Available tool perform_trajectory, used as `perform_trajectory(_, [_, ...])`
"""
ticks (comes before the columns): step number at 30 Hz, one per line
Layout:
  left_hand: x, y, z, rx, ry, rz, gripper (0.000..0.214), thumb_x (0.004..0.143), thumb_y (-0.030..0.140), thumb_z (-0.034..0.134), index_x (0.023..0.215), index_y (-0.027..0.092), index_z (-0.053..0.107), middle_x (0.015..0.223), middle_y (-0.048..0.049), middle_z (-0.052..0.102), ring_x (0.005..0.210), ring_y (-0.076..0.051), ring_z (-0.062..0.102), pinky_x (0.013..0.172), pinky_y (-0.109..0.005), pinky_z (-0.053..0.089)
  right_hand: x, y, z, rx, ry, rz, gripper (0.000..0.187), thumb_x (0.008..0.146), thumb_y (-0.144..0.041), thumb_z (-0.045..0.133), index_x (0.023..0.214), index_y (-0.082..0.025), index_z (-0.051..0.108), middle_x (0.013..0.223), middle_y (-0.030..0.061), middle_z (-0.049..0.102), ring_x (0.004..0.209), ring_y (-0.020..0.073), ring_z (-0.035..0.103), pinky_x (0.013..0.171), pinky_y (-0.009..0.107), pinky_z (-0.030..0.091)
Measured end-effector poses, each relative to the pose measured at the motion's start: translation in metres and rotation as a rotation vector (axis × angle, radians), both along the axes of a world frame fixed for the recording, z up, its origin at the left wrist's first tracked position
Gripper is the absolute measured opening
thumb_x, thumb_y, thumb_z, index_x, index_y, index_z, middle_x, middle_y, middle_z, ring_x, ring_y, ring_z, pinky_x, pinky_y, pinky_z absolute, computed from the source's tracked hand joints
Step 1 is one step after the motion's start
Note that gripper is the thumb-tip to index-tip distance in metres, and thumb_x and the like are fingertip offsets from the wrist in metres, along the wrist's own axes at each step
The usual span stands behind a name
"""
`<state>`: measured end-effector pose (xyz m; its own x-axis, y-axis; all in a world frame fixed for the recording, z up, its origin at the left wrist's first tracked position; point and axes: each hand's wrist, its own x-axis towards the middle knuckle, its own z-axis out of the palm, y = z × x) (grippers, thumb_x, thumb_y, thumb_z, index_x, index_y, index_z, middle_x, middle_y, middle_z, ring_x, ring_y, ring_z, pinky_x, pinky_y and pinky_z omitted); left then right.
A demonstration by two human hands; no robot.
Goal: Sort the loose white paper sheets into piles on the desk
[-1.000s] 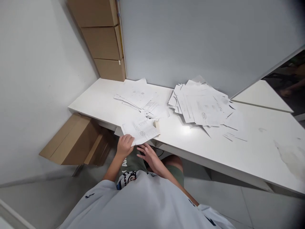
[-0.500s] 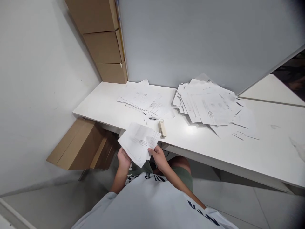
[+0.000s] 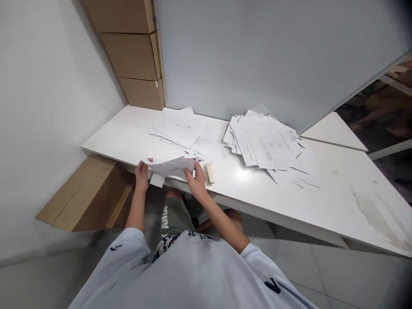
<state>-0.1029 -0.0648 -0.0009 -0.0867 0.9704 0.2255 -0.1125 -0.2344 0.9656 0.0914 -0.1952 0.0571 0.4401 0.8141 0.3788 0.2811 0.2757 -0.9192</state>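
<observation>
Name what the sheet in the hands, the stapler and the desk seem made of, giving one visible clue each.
The sheet looks like thin paper: it bends softly and shows print. The stapler seems cream plastic, though it could be painted metal. The desk looks like white laminate; its top reflects a bright patch.

Bright light glares off the desk (image 3: pixel 244 175), frame edges bowed.
</observation>
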Motion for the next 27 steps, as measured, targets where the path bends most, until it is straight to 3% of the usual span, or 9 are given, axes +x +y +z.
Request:
perform_trajectory(2, [0.002, 0.014, 0.003, 0.019, -0.066, 0.05, 0.023, 0.077, 0.042, 0.067, 0.079, 0.019, 0.065, 0.091, -0.004, 0.066, 0.098, -0.019, 0.061, 0.091, -0.029, 0.046, -0.009, 0.014, -0.012, 0.001, 0.008, -0.022, 0.03, 0.087, -0.033, 0.049, 0.113, -0.023, 0.059, 0.105, 0.0071, 0.064, 0.104, 0.0223, 0.057, 0.097, 0.039, 0.044])
perform_trajectory(5, [0.004, 0.028, 0.003, -0.024, -0.092, 0.109, 0.034, 0.078, 0.053, 0.065, 0.075, 0.021, 0.057, 0.079, -0.0008, 0.058, 0.084, -0.016, 0.057, 0.081, -0.027, 0.047, -0.015, 0.025, -0.038, -0.038, 0.012, -0.039, 0.033, 0.083, -0.031, 0.051, 0.114, -0.021, 0.057, 0.103, 0.0072, 0.061, 0.103, 0.0227, 0.054, 0.097, 0.039, 0.042])
perform_trajectory(9, [0.005, 0.036, -0.006, -0.073, -0.078, 0.075, 0.047, 0.073, 0.066, 0.066, 0.079, 0.021, 0.056, 0.079, -0.0015, 0.056, 0.075, -0.016, 0.052, 0.069, -0.027, 0.044, -0.016, 0.029, -0.071, -0.089, 0.023, -0.049, 0.028, 0.08, -0.032, 0.051, 0.105, -0.02, 0.056, 0.1, 0.0071, 0.058, 0.097, 0.0224, 0.052, 0.09, 0.038, 0.044])
perform_trajectory(12, [0.004, 0.035, -0.009, -0.062, -0.12, 0.071, 0.046, 0.071, 0.064, 0.069, 0.078, 0.021, 0.054, 0.078, -0.0003, 0.055, 0.075, -0.015, 0.052, 0.068, -0.026, 0.044, -0.017, 0.028, -0.078, -0.103, 0.027, -0.028, 0.028, 0.084, -0.036, 0.049, 0.106, -0.02, 0.056, 0.103, 0.008, 0.06, 0.099, 0.0226, 0.053, 0.092, 0.038, 0.043])
perform_trajectory(15, [0.0, 0.023, -0.007, -0.03, -0.117, 0.077, 0.039, 0.073, 0.056, 0.07, 0.077, 0.021, 0.053, 0.075, 0.0011, 0.053, 0.074, -0.014, 0.052, 0.069, -0.024, 0.044, -0.016, 0.019, -0.072, -0.113, -0.034, -0.036, 0.027, 0.087, -0.041, 0.046, 0.099, -0.022, 0.061, 0.097, 0.0082, 0.064, 0.099, 0.025, 0.055, 0.093, 0.041, 0.042])
perform_trajectory(20, [-0.007, -0.036, -0.013, -0.051, -0.065, 0.087, 0.029, 0.074, 0.047, 0.067, 0.076, 0.021, 0.054, 0.074, 0.0015, 0.054, 0.074, -0.014, 0.053, 0.071, -0.024, 0.043, 0.002, -0.033, -0.062, -0.13, -0.07, 0.051, 0.027, 0.089, -0.043, 0.048, 0.092, -0.023, 0.067, 0.092, 0.0069, 0.069, 0.092, 0.0245, 0.061, 0.086, 0.038, 0.047])
perform_trajectory(24, [-0.004, -0.11, -0.033, -0.216, 0.006, -0.093, 0.022, 0.075, 0.042, 0.065, 0.079, 0.021, 0.058, 0.075, 0.0007, 0.058, 0.072, -0.015, 0.053, 0.068, -0.024, 0.043, 0.028, -0.099, -0.074, -0.284, 0.019, -0.01, 0.03, 0.086, -0.045, 0.053, 0.092, -0.02, 0.068, 0.088, 0.0063, 0.071, 0.083, 0.0236, 0.063, 0.077, 0.037, 0.05])
perform_trajectory(27, [0.011, -0.156, -0.046, -0.35, 0.096, -0.232, 0.019, 0.074, 0.039, 0.065, 0.073, 0.021, 0.057, 0.07, 0.0011, 0.056, 0.069, -0.015, 0.052, 0.065, -0.025, 0.042, 0.051, -0.143, -0.086, -0.396, 0.159, -0.1, 0.036, 0.083, -0.045, 0.058, 0.105, -0.018, 0.067, 0.1, 0.0086, 0.072, 0.088, 0.0242, 0.065, 0.077, 0.037, 0.052])
